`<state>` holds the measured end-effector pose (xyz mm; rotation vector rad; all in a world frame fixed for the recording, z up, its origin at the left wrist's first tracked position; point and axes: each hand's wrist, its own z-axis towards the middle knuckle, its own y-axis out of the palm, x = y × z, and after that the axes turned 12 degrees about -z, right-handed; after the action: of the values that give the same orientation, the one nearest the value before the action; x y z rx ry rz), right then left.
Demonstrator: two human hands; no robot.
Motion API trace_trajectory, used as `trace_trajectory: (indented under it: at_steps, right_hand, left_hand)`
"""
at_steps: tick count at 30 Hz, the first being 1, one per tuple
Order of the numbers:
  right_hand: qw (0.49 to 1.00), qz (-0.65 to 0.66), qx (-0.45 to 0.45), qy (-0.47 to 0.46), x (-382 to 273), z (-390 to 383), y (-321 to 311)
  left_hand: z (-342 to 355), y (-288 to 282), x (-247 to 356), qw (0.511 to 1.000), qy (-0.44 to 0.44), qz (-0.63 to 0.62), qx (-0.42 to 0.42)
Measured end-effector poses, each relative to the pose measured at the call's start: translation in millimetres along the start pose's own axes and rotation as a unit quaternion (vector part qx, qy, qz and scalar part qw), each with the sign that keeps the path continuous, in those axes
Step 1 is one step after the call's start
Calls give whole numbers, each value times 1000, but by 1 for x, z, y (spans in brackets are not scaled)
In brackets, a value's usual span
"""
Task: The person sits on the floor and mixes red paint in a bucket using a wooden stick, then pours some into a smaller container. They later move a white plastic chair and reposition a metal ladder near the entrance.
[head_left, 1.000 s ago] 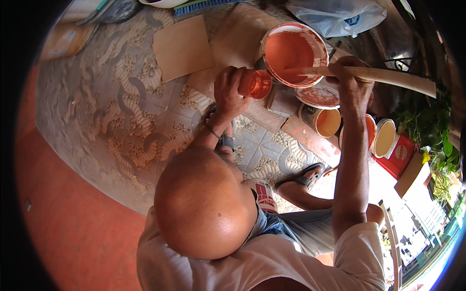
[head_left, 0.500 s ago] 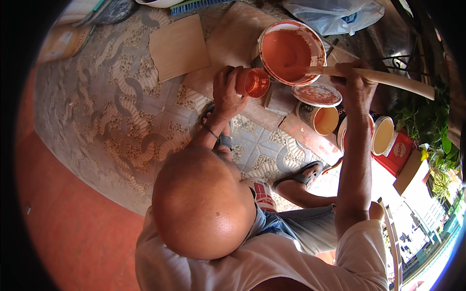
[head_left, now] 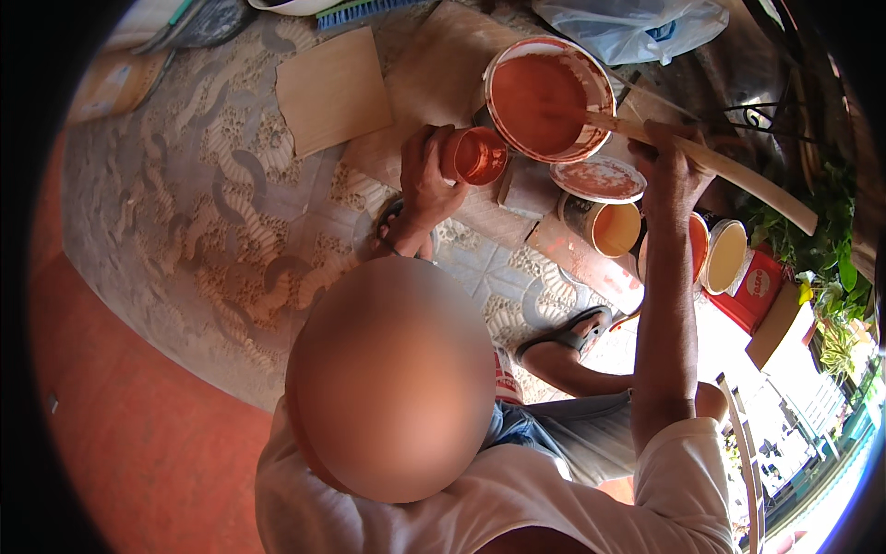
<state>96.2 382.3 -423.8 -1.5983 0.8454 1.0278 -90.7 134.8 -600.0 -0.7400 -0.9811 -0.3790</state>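
My left hand (head_left: 426,180) is closed around a small cup (head_left: 478,156) coated inside with red-orange paint, its mouth tipped toward the bucket's near left side. A large white paint bucket (head_left: 602,78) holds red-orange paint (head_left: 540,103). With its fingers wrapped round a long flat wooden stick (head_left: 761,185), my right hand (head_left: 676,164) is just right of the bucket. The stick's far end reaches over the rim into the bucket; whether its tip is in the paint I cannot tell. Below the bucket lies a paint-smeared round lid (head_left: 600,179).
Near my right forearm stand an orange-paint can (head_left: 616,230), a cream-paint can (head_left: 725,259) and a red container (head_left: 749,288). Flat cardboard (head_left: 334,92) lies on the patterned floor. Behind are a plastic bag (head_left: 628,32) and a blue-bristled brush (head_left: 369,11); plants (head_left: 838,254) grow at right.
The wooden stick has swung, its outer end coming nearer to me and its inner end shifting within the bucket. My left hand keeps the cup in nearly the same place.
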Motion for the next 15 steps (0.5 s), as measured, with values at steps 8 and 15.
trace_trajectory:
  at_steps: [8, 15]
  right_hand:
    - [997, 66, 32, -11, 25, 17, -2]
    - [977, 196, 15, -83, -6, 20, -27]
  left_hand:
    - [0, 0, -2, 1000, -5, -13, 3]
    - [-2, 0, -3, 1000, -3, -15, 5]
